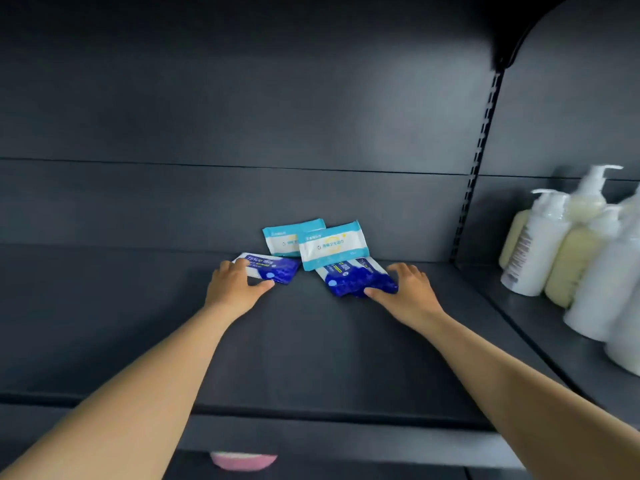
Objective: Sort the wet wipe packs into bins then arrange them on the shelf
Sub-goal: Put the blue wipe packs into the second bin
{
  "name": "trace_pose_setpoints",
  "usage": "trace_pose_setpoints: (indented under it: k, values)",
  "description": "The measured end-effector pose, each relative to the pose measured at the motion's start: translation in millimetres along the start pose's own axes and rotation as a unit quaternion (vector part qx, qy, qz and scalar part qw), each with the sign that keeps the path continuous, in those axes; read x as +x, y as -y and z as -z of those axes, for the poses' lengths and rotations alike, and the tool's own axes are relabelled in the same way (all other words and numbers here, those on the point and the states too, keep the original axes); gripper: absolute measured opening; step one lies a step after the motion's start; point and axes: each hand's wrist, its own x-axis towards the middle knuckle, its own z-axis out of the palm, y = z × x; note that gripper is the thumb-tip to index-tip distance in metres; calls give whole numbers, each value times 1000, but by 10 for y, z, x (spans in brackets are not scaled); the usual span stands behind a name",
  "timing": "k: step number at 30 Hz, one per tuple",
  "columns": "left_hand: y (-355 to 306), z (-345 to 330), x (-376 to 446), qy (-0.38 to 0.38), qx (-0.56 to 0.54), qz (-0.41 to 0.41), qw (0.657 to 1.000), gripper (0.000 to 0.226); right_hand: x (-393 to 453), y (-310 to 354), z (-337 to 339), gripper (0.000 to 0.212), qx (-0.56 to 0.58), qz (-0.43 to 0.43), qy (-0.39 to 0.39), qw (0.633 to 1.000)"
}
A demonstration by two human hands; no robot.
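On the dark shelf (pixel 311 341), two light-blue-and-white wet wipe packs (pixel 334 249) (pixel 282 237) lean upright against the back panel, the right one overlapping the left. Two dark blue wipe packs lie flat in front of them. My left hand (pixel 233 284) grips the left dark blue pack (pixel 277 268) by its near-left corner, thumb underneath the front edge. My right hand (pixel 405 289) holds the right dark blue pack (pixel 353 278) at its right end, fingers over the top and thumb on the front edge.
Several white and cream pump bottles (pixel 571 244) stand on the neighbouring shelf section to the right, beyond a slotted upright (pixel 474 174). A pink object (pixel 242 459) shows below the shelf's front edge. An upper shelf overhangs at top.
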Motion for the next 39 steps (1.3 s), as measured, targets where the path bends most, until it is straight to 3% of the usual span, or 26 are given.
trace_pose_setpoints:
  k: [4, 10, 17, 31, 39]
  values:
    - [5, -118, 351, -35, -25, 37, 998, 65, 355, 74, -195, 85, 29, -58, 3, 998]
    - [95, -206, 577, -35, 11, 71, 997, 67, 460, 141, -305, 90, -17, -41, 24, 999]
    - [119, -197, 577, -29, -3, 75, 997, 70, 481, 147, -222, 94, 89, -68, 43, 993]
    - [100, -162, 577, -12, -15, 98, 995, 84, 560, 229, -140, 94, 136, -103, 83, 982]
    - [74, -124, 565, 6, -68, 117, 991, 87, 586, 156, -146, 85, 222, -124, 58, 965]
